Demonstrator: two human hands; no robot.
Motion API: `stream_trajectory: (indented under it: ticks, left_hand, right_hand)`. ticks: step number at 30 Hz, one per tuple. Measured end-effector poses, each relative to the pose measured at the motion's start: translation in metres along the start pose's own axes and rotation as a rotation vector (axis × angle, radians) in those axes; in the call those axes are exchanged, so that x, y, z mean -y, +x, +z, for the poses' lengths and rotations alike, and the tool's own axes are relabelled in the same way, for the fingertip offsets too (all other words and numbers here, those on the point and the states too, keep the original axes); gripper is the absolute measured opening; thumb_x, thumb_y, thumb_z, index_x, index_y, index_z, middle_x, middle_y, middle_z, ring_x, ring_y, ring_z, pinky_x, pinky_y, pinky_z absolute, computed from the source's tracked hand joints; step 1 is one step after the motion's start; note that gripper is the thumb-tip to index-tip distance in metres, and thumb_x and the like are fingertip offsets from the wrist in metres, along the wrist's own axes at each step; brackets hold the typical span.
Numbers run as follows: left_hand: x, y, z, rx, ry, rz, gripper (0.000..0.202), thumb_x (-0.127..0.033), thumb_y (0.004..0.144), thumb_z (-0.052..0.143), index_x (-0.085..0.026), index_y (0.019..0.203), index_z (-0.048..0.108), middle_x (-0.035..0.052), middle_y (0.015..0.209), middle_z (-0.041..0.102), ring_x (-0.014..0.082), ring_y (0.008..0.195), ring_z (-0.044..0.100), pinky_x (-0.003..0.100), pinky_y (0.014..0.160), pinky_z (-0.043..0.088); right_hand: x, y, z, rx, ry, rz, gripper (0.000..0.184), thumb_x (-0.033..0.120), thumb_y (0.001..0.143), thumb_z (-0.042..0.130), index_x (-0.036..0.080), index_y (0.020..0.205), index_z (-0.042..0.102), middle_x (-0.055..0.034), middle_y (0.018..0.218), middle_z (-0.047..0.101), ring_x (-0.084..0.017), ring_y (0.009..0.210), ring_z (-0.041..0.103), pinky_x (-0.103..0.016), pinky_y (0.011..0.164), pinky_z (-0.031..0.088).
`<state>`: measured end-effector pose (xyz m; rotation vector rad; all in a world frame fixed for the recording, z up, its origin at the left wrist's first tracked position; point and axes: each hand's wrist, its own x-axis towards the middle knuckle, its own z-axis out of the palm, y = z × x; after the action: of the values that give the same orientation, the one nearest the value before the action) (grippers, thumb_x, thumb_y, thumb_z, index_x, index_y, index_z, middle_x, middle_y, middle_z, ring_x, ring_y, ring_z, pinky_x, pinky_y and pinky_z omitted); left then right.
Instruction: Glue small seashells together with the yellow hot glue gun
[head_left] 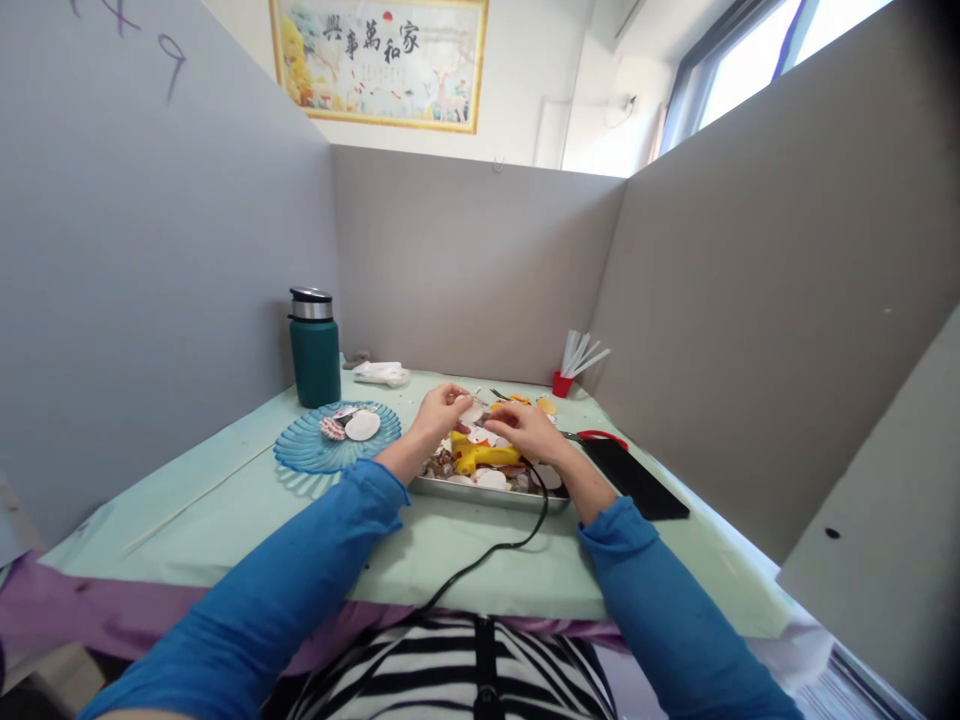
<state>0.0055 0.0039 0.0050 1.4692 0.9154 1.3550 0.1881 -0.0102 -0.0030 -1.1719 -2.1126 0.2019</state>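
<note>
Over a metal tray (pixel 480 494) filled with several shells, my left hand (pixel 439 410) pinches a pale shell (pixel 472 410) at its fingertips. My right hand (pixel 525 428) is curled just right of it, fingers closed toward the same shell; what it grips is too small to make out. A yellow glue gun (pixel 480 456) lies in the tray under my hands, and its black cord (pixel 487 555) runs off the table's front edge toward me.
A blue glass plate (pixel 315 455) with shells (pixel 362 425) sits left of the tray, and a green flask (pixel 315 348) stands behind it. Red-handled scissors (pixel 604 436) and a black phone (pixel 634 478) lie right. A red cup of white sticks (pixel 562 382) and crumpled tissue (pixel 381 373) sit at the back. Grey partitions enclose the table.
</note>
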Motion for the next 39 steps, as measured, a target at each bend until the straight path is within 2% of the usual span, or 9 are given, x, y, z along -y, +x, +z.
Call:
stream_trajectory:
  ticks: [3,14,22,32,39]
  left_hand:
    - [-0.0003,-0.0026,0.0002,0.074,0.023,0.001,0.017,-0.023,0.075,0.069,-0.013,0.081,0.057,0.0035,0.075,0.06,0.0123,0.064,0.058,0.023,0.045,0.054]
    - [0.003,-0.0015,-0.0015,0.194,-0.054,-0.049,0.029,-0.03,0.07,0.076,-0.012,0.081,0.057,0.0029,0.076,0.058,0.0131,0.07,0.059,0.025,0.051,0.056]
    - [0.0049,-0.0011,-0.0019,0.217,-0.128,-0.082,0.031,-0.029,0.069,0.078,-0.011,0.083,0.056,0.003,0.076,0.059,0.0135,0.07,0.063,0.029,0.059,0.059]
    - [0.0,-0.0041,-0.0001,0.205,-0.131,-0.082,0.026,-0.025,0.072,0.076,-0.01,0.082,0.057,0.0049,0.079,0.06,0.014,0.072,0.062,0.029,0.059,0.059]
    - [0.0008,-0.0038,0.0002,0.188,-0.123,-0.058,0.027,-0.026,0.073,0.075,-0.01,0.09,0.06,0.0053,0.083,0.06,0.0146,0.073,0.063,0.03,0.059,0.059]
  right_hand:
    - [-0.0001,0.0017,0.0011,-0.122,0.066,0.025,0.028,0.042,0.083,0.059,0.017,0.086,0.071,-0.0032,0.08,0.07,-0.015,0.071,0.06,-0.024,0.064,0.042]
    - [0.0007,0.0014,0.004,-0.181,0.081,-0.013,0.03,0.038,0.087,0.053,0.017,0.073,0.069,-0.0017,0.067,0.068,-0.013,0.064,0.058,-0.023,0.062,0.04]
    - [0.0023,0.0015,0.0038,-0.185,0.11,0.005,0.032,0.039,0.086,0.053,0.016,0.069,0.068,-0.0024,0.064,0.065,-0.014,0.065,0.057,-0.023,0.061,0.04]
    - [0.0047,0.0002,0.0045,-0.206,0.088,0.004,0.035,0.042,0.086,0.052,0.016,0.067,0.066,-0.002,0.064,0.064,-0.014,0.065,0.056,-0.023,0.062,0.04]
    - [0.0021,0.0008,0.006,-0.211,0.07,-0.002,0.032,0.039,0.087,0.051,0.016,0.067,0.064,-0.0009,0.063,0.063,-0.013,0.064,0.054,-0.023,0.062,0.039]
